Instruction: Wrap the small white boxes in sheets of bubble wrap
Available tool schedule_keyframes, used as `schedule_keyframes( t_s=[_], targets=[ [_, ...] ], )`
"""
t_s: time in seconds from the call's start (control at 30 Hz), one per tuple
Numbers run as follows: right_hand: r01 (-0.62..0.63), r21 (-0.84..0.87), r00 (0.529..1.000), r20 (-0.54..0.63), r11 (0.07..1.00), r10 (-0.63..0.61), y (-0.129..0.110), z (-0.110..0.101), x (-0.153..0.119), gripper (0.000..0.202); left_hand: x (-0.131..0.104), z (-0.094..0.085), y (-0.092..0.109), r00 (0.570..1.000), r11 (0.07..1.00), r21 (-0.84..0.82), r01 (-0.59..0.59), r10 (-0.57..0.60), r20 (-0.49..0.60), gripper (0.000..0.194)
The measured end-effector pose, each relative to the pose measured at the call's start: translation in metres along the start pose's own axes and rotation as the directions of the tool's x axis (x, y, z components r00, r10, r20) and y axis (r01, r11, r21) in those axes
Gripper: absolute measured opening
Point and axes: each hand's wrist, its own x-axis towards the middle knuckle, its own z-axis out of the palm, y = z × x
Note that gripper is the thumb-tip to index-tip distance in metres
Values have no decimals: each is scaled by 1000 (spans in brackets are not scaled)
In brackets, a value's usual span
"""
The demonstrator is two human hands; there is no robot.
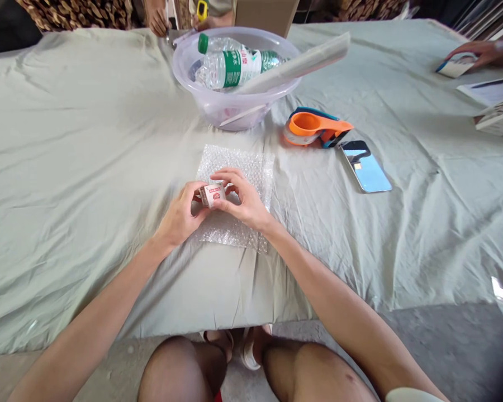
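A small white box with red print (213,195) is held just over a sheet of bubble wrap (235,231), which lies flat on the cloth. My left hand (183,215) is closed on the box's left side, thumb below and fingers above. From the right, my right hand (245,201) grips the same box, its thumb at the lower edge and its fingers curved over the far side. The fingers partly cover the box's ends.
Beyond the wrap stands a lilac basin (238,106) with plastic bottles (243,67) and a rolled sheet (297,64). An orange tape dispenser (314,125) and a phone (366,167) lie to the right. Other people's hands (482,53) work at the far side and right.
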Motion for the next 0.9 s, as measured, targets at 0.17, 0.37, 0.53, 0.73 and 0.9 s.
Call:
schedule_keyframes(
  t_s=[0.17,0.37,0.53,0.73,0.9],
  targets=[
    [163,-244,986,68,956,-151,5,8,-3,59,-1,1,-2,995,995,-1,100,-100,2,49],
    [109,-286,990,-57,952,-131,2,7,-4,44,-1,3,3,990,990,-39,139,-139,-11,70],
    [-139,-533,887,-442,835,-134,6,-17,-3,48,-2,2,9,995,993,64,100,-101,10,72],
    [-462,-599,697,-702,655,-150,27,-80,-5,52,-4,1,11,998,969,240,63,-59,-24,43],
    [-622,-562,510,-819,545,-263,33,-113,-8,44,-4,0,13,998,948,313,60,-56,-21,33]
  ],
)
